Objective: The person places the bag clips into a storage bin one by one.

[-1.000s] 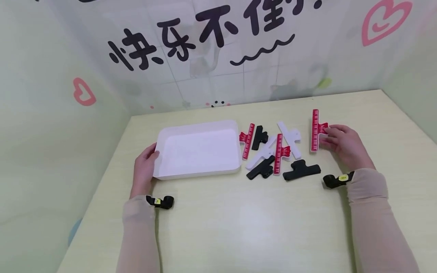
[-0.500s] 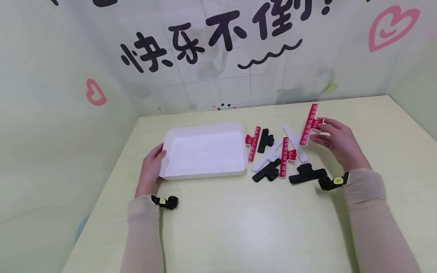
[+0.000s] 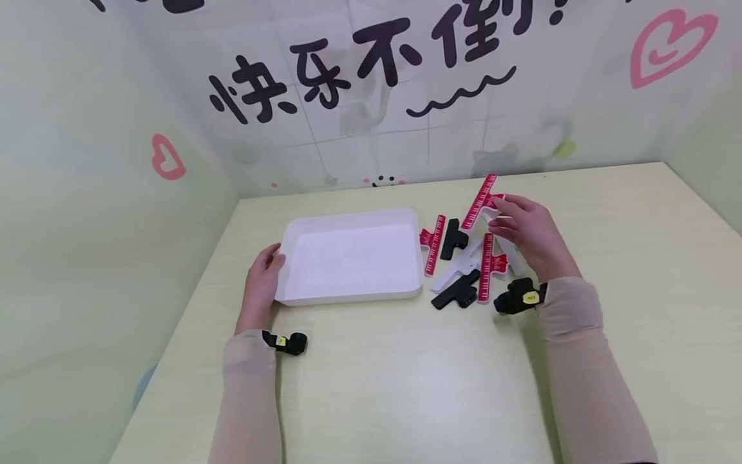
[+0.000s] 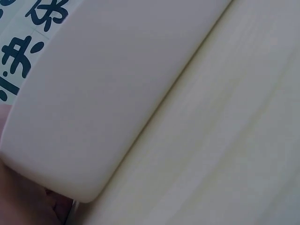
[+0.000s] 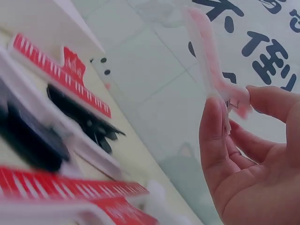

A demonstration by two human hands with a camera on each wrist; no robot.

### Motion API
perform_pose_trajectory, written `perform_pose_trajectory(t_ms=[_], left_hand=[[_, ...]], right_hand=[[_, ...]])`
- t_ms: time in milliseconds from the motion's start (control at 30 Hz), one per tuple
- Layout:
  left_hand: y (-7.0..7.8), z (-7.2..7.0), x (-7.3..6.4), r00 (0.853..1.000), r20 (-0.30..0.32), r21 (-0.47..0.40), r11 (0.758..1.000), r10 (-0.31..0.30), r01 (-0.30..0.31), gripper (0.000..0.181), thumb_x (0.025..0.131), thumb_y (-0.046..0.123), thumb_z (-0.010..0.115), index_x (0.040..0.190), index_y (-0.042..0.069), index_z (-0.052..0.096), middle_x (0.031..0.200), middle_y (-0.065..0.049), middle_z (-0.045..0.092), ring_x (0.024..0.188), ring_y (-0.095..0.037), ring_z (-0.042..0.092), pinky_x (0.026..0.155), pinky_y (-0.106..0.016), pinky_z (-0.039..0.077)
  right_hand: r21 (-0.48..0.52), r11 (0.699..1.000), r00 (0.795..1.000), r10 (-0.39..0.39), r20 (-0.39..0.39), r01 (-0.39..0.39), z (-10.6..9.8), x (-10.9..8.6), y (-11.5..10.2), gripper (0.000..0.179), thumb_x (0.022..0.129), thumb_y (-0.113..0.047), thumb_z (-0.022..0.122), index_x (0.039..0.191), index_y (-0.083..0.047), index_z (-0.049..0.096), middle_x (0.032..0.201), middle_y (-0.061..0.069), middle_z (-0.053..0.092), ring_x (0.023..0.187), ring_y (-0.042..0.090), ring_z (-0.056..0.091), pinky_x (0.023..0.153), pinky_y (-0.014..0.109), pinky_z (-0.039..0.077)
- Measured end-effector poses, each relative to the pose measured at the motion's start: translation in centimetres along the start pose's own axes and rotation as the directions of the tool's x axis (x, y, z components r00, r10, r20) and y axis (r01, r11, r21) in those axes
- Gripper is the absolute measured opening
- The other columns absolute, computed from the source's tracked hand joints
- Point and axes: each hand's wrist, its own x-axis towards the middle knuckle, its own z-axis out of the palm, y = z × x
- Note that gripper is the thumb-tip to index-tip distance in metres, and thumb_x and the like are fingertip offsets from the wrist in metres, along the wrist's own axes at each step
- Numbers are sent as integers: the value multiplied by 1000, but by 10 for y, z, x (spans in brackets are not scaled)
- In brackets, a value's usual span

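My left hand (image 3: pixel 263 283) grips the left side of a white tray (image 3: pixel 350 299), its thumb at the rim; part of the hand shows at the tray's corner in the left wrist view. The tray has nothing in it. My right hand (image 3: pixel 533 232) pinches a red-and-white clip (image 3: pixel 478 202) with a piano-key pattern, raised above the table by its handle end. In the right wrist view that clip (image 5: pixel 206 51) is between thumb and fingers. Below lie two more red clips (image 3: pixel 431 245) (image 3: pixel 485 267), black clips (image 3: pixel 455 240) (image 3: pixel 456 290) and white clips (image 3: pixel 458 265), partly overlapping.
The clips lie on a pale wooden table (image 3: pixel 377 374), right of the tray. A printed wall sheet (image 3: pixel 371 148) rises behind the table's back edge. A black wrist camera (image 3: pixel 516 296) on the right arm covers part of the table near the clips.
My right hand has lifted the red clip and carried it left, over the other clips towards the tray. My left hand stays on the tray. The head view has shifted slightly.
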Motion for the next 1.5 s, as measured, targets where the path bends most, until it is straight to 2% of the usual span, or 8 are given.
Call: perform_pose_trajectory(t_ms=[133, 267, 467, 733, 1067, 1233, 1400, 1500], left_hand=[[0, 1, 0, 1000, -2, 5, 1000, -11, 11, 52, 95, 41, 42, 144, 27, 30, 152, 0, 20, 137, -20, 20, 112, -40, 20], [0, 2, 0, 1000, -5, -10, 1000, -5, 5, 54, 95, 40, 42, 145, 28, 25, 152, 1, 21, 138, -18, 20, 112, -39, 20], [-1, 1, 1, 1000, -14, -6, 1000, 16, -16, 49, 97, 35, 42, 143, 24, 32, 149, -2, 28, 134, -21, 27, 110, -39, 24], [1, 2, 2, 1000, -10, -13, 1000, -21, 21, 46, 97, 33, 41, 141, 20, 38, 146, 0, 35, 130, -19, 33, 108, -37, 26], [4, 0, 4, 1000, -8, -3, 1000, -21, 21, 46, 97, 34, 41, 141, 19, 38, 145, -1, 37, 128, -20, 35, 108, -38, 27], [6, 0, 4, 1000, -24, -9, 1000, -20, 19, 44, 97, 34, 41, 139, 19, 41, 143, 0, 40, 125, -20, 38, 106, -37, 29], [6, 2, 5, 999, -37, -21, 999, -39, 38, 43, 97, 34, 42, 138, 20, 43, 143, 1, 40, 124, -19, 39, 105, -36, 31], [7, 3, 5, 998, -40, -30, 999, -45, 44, 43, 97, 34, 43, 137, 20, 44, 142, 1, 41, 124, -19, 40, 104, -35, 31]], right_hand=[[103, 995, 1000, -2, -11, 3, 15, 7, 3, 66, 86, -38, 61, 139, -8, 35, 118, 4, 49, 88, 14, 57, 78, 20, 51], [126, 992, 999, -16, -37, 20, 29, 11, 6, 58, 89, -34, 58, 137, -10, 37, 115, 4, 48, 82, 13, 58, 74, 20, 52], [29, 1000, 999, -5, -37, 6, 49, 16, 14, 52, 89, -39, 56, 133, -15, 43, 117, 5, 50, 90, 18, 59, 76, 21, 52], [-137, 990, 996, 49, 76, -39, 90, 20, 25, 58, 86, -45, 59, 135, -21, 40, 121, 13, 55, 100, 25, 60, 91, 32, 48], [-255, 967, 990, 53, 134, -17, 124, 18, 32, 51, 85, -37, 64, 131, -21, 48, 112, 9, 53, 90, 21, 66, 86, 31, 50], [-425, 903, 984, 9, 177, 68, 129, 17, 34, 52, 84, -42, 63, 130, -21, 50, 109, 3, 56, 88, 17, 65, 91, 36, 47], [-620, 768, 977, -33, 212, 161, 132, 18, 35, 48, 87, -43, 59, 128, -20, 52, 99, -1, 62, 83, 14, 64, 78, 33, 49], [-698, 688, 974, -59, 220, 199, 134, 18, 36, 45, 88, -43, 57, 126, -21, 54, 101, -4, 62, 83, 12, 62, 73, 31, 48]])
